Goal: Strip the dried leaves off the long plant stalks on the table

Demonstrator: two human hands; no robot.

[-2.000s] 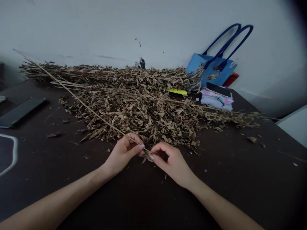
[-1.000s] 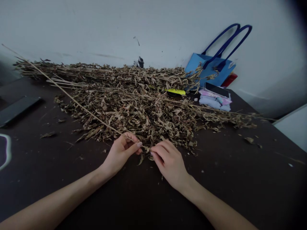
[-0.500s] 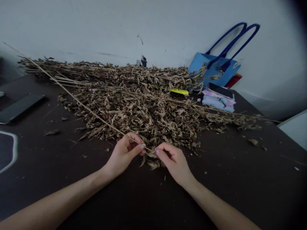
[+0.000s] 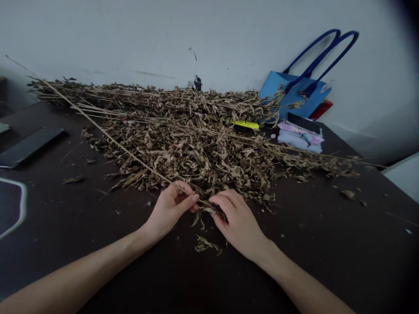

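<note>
My left hand [image 4: 173,210] pinches a long, thin dried stem [image 4: 121,149] between thumb and fingers. The bare part of the stem slants up to the far left. Close to its leafy end, my right hand [image 4: 237,220] is curled around some dried leaves [image 4: 218,211], thumb below and fingers above. A small clump of dried leaves [image 4: 207,245] lies on the table below the hands. Just beyond them spreads a big pile of dried leafy stalks [image 4: 196,150], several bare stems sticking out on its left.
On the dark table [image 4: 310,244], a black phone-like slab [image 4: 31,146] lies left. A white-edged object [image 4: 22,205] sits nearer. Back right are a blue bag [image 4: 278,89], a yellow item [image 4: 245,124], and a dark flat device [image 4: 304,123] on folded cloth [image 4: 296,138].
My right hand has gone from a fingertip pinch to a wider hold around the leaves. A leaf clump now lies on the table below. My left hand keeps its grip on the stem.
</note>
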